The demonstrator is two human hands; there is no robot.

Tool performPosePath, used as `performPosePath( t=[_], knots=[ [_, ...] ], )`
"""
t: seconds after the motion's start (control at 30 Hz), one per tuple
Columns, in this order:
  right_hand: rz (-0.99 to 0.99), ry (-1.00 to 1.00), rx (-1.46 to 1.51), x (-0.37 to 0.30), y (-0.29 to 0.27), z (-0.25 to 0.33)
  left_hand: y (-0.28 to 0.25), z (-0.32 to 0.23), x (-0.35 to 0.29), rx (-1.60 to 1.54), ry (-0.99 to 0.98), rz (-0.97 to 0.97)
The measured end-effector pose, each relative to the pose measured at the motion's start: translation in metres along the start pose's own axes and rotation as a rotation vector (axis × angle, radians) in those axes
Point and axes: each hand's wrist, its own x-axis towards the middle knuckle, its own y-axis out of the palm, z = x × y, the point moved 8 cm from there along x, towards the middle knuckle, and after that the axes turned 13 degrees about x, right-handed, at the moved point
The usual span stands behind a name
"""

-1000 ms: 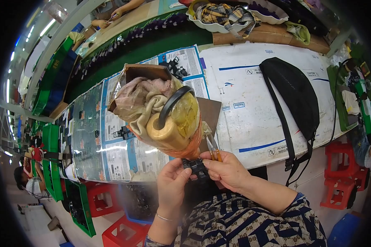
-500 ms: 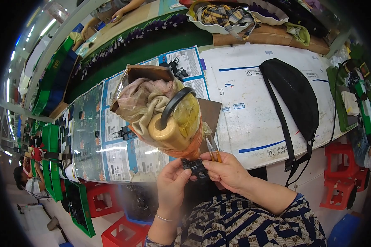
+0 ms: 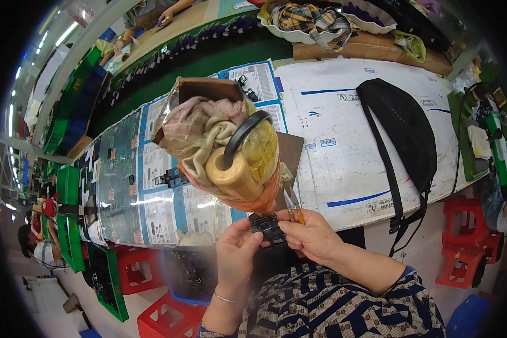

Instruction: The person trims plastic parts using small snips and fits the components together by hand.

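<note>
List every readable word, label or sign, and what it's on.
White table sheet: blue lettering and boxed marks; wording not copied here.
Blue-bordered sheets: fine print, too small to read.
Green crate: yellowish lettering, too blurred.
Held black part: no readable text.

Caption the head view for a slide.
Left hand and right hand hold a black part by a table bearing a black bag.

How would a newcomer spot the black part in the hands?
Find the long table, then, by its near edge, the left hand and right hand. Between them, just below the orange-bottomed bundle in the picture, is the small black part. Unlike the black pieces lying on the table, it is held in both hands.
</note>
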Motion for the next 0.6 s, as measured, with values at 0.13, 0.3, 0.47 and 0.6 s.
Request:
performPosePath(
  t=[0.13,0.3,0.47,0.6],
  knots=[
    [0.006,0.019,0.01,-0.0015,0.0006,-0.0008,-0.0016,0.0028,-0.0009,-0.006,0.011,0.01],
    [0.011,0.02,0.026,-0.0005,-0.0001,-0.0019,0.0007,0.0026,-0.0011,0.003,0.005,0.02],
    [0.006,0.002,0.021,0.0051,-0.0043,-0.0011,0.0035,0.0003,0.0021,-0.023,0.013,0.027],
    [0.002,-0.007,0.015,0.0038,-0.0008,0.0041,0.003,0.0024,0.0057,-0.062,0.022,0.028]
  ],
)
